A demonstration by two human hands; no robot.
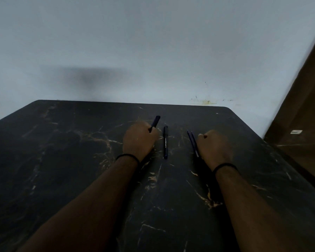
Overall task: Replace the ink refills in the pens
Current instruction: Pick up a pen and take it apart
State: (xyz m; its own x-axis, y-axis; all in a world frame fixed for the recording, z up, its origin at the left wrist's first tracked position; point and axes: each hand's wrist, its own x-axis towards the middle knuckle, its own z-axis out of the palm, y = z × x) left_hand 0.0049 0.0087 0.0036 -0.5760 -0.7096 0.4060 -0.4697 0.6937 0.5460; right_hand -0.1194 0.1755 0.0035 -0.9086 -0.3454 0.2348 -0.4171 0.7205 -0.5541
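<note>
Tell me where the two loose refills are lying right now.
In the head view, the refills lie side by side on the table, just left of the right hand and right of the loose pen.

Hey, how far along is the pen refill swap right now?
Early stage; nothing looks swapped yet. In hand: the left hand grips one pen, still assembled as far as shows. The right hand is a fist holding nothing visible. Left: the second pen lies untouched on the table, and two refills lie beside the right hand.
</note>
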